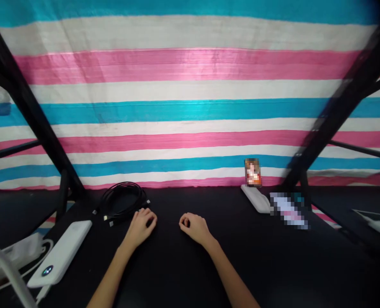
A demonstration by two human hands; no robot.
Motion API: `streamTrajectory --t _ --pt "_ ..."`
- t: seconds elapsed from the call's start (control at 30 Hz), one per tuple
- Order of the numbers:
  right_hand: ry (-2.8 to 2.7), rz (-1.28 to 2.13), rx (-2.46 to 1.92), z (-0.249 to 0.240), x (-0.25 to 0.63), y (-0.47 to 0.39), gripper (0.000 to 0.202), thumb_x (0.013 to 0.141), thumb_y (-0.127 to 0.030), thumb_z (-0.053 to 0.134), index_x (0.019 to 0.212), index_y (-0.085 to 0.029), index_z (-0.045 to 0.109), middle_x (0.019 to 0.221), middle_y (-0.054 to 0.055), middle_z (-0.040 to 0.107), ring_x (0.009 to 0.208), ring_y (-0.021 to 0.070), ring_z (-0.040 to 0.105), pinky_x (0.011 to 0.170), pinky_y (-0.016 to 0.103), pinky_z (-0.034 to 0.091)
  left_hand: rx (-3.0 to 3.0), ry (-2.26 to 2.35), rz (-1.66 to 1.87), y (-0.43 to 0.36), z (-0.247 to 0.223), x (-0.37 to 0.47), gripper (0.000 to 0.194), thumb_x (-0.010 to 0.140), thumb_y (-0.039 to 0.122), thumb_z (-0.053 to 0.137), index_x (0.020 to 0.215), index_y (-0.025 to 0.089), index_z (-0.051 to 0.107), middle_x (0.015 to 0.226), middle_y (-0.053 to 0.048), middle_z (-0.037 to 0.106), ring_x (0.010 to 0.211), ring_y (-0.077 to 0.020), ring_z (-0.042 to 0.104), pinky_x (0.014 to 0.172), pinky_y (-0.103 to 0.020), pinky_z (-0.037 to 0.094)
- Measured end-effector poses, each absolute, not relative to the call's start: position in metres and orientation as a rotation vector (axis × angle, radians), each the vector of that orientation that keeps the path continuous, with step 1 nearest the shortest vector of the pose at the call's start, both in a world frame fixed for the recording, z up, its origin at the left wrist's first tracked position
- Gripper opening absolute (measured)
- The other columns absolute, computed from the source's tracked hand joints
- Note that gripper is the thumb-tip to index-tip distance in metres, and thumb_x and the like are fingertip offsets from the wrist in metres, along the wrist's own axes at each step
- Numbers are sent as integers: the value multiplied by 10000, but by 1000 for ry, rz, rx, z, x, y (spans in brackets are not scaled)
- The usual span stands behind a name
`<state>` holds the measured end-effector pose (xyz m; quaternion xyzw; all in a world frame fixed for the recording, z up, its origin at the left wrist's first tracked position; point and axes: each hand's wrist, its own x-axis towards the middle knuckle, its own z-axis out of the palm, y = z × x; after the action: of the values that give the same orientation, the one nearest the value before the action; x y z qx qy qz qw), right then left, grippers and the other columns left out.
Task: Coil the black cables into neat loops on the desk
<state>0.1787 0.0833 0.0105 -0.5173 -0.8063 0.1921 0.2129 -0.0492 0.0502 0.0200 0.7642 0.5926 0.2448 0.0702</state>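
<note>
My left hand rests on the black tabletop, its fingers curled and the thumb bent toward the index finger around a small gap. Just beyond its knuckles lies a coiled black cable with several pale metal connector ends. One connector sits right by the fingers; whether they touch it I cannot tell. My right hand lies a short way across from the left, closed in a loose fist on the table. Nothing shows in either hand.
A white power bank with a lit round display and a white power strip are at left. A pale stand, a small picture card and a blurred flat item sit at back right. Black frame posts flank a striped sheet.
</note>
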Motion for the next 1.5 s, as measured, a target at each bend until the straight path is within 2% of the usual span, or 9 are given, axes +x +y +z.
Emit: streamTrajectory --t 0.23,0.37,0.47,0.6,1.0,1.17,1.3,1.4,1.5 --pt "-2249 582 -1434 13 181 85 103 732 -260 546 732 -247 648 679 -51 616 640 101 556 556 210 294 2240 1750 712 47 21 -61 362 885 334 320 662 202 574 753 -19 563 669 -134 528 652 -255 406" --pt "-2247 612 -1417 11 181 87 107 730 -265 541 730 -247 646 662 -52 612 628 103 556 550 209 296 2252 2034 957 48 25 -71 347 886 328 350 688 205 607 777 -33 602 773 -160 552 749 -291 398" --pt "-2248 609 -1429 12 179 86 111 735 -269 534 737 -243 643 666 -47 617 640 110 562 551 214 291 2100 2338 1172 50 23 -89 275 876 318 389 874 217 645 955 -64 638 956 -203 546 862 -353 360" --pt "-2263 592 -1458 16 178 84 119 755 -279 522 763 -241 634 674 -45 620 646 109 563 549 217 282 1982 2423 1012 55 10 -113 288 857 276 423 1069 194 600 1078 -95 638 1061 -232 531 932 -396 315" --pt "-2276 570 -1442 16 179 84 123 781 -287 523 795 -243 637 710 -46 634 663 105 568 555 215 281 1921 2330 839 72 26 -130 148 816 259 474 903 226 588 915 -26 683 888 -194 611 792 -310 406" --pt "-2266 593 -1441 16 180 84 126 780 -292 527 799 -241 641 716 -46 645 690 112 579 564 216 284 1945 2299 784 86 37 -140 239 820 283 427 938 191 614 996 -89 663 977 -237 572 823 -331 412" --pt "-2254 586 -1427 14 181 85 119 777 -281 534 803 -242 643 721 -45 648 696 112 578 575 217 291 1905 2271 730 96 50 -147 312 813 397 422 772 178 640 781 -80 672 786 -234 615 707 -298 443" --pt "-2251 585 -1427 13 181 85 117 778 -279 536 805 -244 644 730 -44 648 691 112 574 573 216 299 1739 2460 908 96 69 -147 354 848 386 355 845 171 635 788 -96 654 759 -238 603 675 -305 429" --pt "-2247 594 -1436 13 181 85 114 774 -283 544 807 -246 646 734 -42 653 687 115 578 577 217 310 1402 2701 1419 83 94 -134 373 863 399 338 907 165 626 741 -85 622 699 -221 573 618 -288 402"
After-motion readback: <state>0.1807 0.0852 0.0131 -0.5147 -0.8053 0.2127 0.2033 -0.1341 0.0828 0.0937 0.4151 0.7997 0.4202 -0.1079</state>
